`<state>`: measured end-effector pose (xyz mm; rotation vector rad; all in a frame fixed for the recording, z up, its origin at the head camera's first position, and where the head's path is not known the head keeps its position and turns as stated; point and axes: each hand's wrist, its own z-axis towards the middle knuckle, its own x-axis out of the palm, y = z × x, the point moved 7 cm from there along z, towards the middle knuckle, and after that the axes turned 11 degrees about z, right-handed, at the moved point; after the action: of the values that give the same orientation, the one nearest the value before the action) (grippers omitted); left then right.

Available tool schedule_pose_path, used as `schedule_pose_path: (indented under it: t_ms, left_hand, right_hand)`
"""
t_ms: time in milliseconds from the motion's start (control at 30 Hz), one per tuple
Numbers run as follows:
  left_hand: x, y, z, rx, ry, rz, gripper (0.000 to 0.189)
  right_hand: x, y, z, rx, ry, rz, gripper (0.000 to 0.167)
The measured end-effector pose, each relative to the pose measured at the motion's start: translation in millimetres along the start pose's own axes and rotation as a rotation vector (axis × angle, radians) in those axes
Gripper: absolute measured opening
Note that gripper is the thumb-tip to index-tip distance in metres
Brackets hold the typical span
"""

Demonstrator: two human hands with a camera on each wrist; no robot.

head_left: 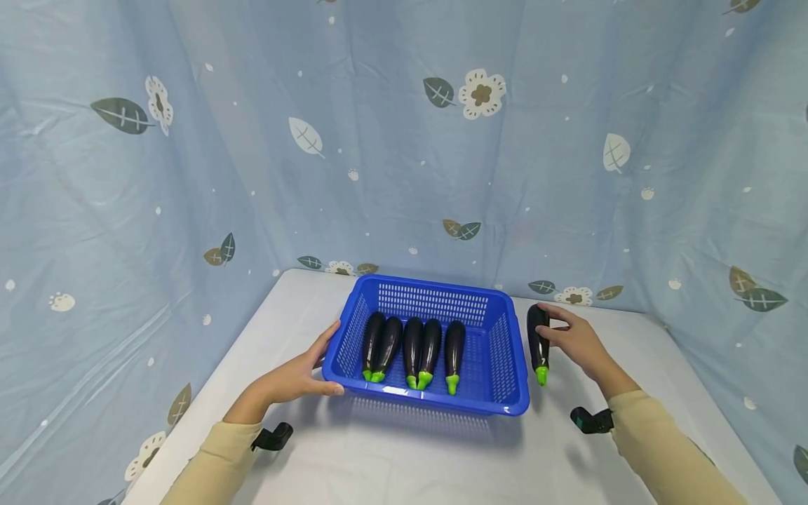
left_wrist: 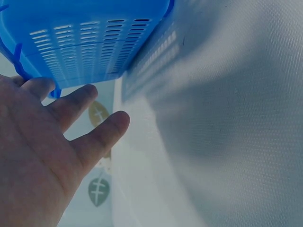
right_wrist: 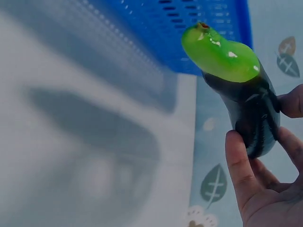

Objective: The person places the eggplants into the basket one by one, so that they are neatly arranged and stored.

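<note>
A blue plastic basket [head_left: 429,403] with slotted walls stands on the white table, several dark purple eggplants [head_left: 412,347] with green stems lying side by side in it. At its left front corner my left hand [head_left: 297,375] touches the rim, fingers spread. In the left wrist view, two extended fingers [left_wrist: 102,137] lie apart below the basket wall [left_wrist: 85,52]. Just right of the basket, my right hand [head_left: 577,344] grips another eggplant [head_left: 538,340] between thumb and fingers, green end toward me. The right wrist view shows this eggplant [right_wrist: 251,101] held above the table, over its shadow.
The white table [head_left: 404,470] extends in front of the basket and to both sides. A blue curtain [head_left: 404,161] with leaf and flower prints hangs behind the table and along its sides. Each wrist wears a small black camera, such as the right camera [head_left: 592,420].
</note>
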<state>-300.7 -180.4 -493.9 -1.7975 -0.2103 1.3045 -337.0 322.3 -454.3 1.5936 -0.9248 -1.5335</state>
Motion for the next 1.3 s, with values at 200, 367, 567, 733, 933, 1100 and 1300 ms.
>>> schedule_pose_path:
  t_ms: [200, 367, 567, 733, 933, 1100, 1300]
  left_hand:
    - [0.0, -0.6, 0.5, 0.004, 0.000, 0.001, 0.121]
    - [-0.4, -1.1, 0.2, 0.004, -0.003, 0.007, 0.121]
    - [-0.4, -2.2, -0.2, 0.001, -0.003, 0.008, 0.121]
    - [-0.1, -2.2, -0.3, -0.001, -0.003, 0.008, 0.121]
    - [0.2, -2.2, -0.4, -0.004, -0.002, 0.002, 0.121]
    - [0.3, -1.4, -0.7, -0.011, -0.002, 0.000, 0.121]
    - [0.0, 0.7, -1.2, -0.023, -0.009, 0.015, 0.121]
  right_hand:
    - [1.8, 22.7, 0.7, -0.038, 0.001, 0.015, 0.062]
    - [3.2, 35.4, 3.8, -0.046, 0.004, 0.002, 0.062]
    - [7.9, 44.6, 8.9, -0.063, 0.015, 0.014, 0.062]
    - [17.8, 53.5, 14.0, -0.072, 0.044, 0.052, 0.063]
    - [34.9, 63.0, 18.3, -0.076, 0.083, 0.083, 0.064]
    - [47.0, 65.2, 23.5, -0.066, 0.104, 0.089, 0.064]
    - [61.3, 65.8, 28.7, -0.039, 0.119, 0.101, 0.063]
